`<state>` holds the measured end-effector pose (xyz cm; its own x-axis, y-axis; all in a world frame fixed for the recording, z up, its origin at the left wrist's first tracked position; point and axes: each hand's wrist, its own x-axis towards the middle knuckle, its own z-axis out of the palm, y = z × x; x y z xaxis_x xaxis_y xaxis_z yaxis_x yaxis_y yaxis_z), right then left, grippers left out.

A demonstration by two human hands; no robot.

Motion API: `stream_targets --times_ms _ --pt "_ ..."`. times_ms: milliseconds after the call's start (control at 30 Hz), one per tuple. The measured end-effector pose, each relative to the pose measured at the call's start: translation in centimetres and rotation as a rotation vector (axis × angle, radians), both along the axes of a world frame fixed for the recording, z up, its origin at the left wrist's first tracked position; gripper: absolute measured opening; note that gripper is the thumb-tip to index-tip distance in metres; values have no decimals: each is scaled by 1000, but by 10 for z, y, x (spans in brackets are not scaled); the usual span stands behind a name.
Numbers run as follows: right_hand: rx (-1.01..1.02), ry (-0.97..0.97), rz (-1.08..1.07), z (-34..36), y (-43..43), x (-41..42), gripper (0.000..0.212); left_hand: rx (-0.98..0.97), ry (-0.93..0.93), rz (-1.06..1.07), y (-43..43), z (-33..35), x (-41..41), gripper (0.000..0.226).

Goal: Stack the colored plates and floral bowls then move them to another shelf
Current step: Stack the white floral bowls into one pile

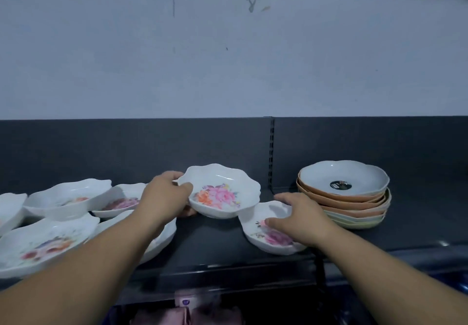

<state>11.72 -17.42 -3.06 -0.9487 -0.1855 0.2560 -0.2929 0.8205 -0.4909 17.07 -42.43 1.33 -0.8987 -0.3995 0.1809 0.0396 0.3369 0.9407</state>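
My left hand [166, 195] grips the left rim of a white floral bowl [222, 193], tilted and lifted a little above the dark shelf [215, 246]. My right hand [298, 218] rests with spread fingers on another floral bowl [263, 236] standing on the shelf. Several more floral bowls [65, 198] lie loose at the left, one [43, 243] near the front edge. A stack of colored plates [347, 195], orange ones above pale green, stands at the right, topped by a pale blue plate with a dark sticker.
A dark back panel with a slotted upright [271, 152] rises behind the shelf. Above it is a pale wall. Below the shelf's front edge, pink packaged goods [187, 312] show on a lower level.
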Motion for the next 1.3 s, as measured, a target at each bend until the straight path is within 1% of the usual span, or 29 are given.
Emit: stream_targets --times_ms 100,200,300,400,567,633,700,900,1133,1233,1300 --pt "-32 56 -46 -2 9 2 65 -13 3 -33 14 -11 -10 26" --pt "-22 107 -85 -3 17 6 55 -146 3 -69 26 -21 -20 27" --pt "-40 91 -118 -3 25 7 47 -219 8 -90 39 -24 -29 27" --pt "-80 65 -125 -7 31 4 38 -299 -5 -111 51 -24 -38 32" --pt "-133 27 -142 -11 41 3 46 -350 -65 -140 63 -30 -48 42" --pt "-158 20 -131 -14 43 1 46 -366 -86 -144 66 -32 -48 44" --pt "-177 17 -123 -16 42 0 44 -374 -97 -145 69 -35 -49 44" --pt "-176 1 -97 -17 39 0 43 -480 -139 -189 72 -32 -52 40" --pt "-228 -59 -27 -18 31 1 42 -620 -199 -146 59 -30 -58 40" --pt "-187 -55 -30 -18 30 1 43 -624 -216 -137 59 -32 -61 38" --pt "-155 -42 -29 -18 30 -1 43 -585 -219 -142 59 -35 -63 35"
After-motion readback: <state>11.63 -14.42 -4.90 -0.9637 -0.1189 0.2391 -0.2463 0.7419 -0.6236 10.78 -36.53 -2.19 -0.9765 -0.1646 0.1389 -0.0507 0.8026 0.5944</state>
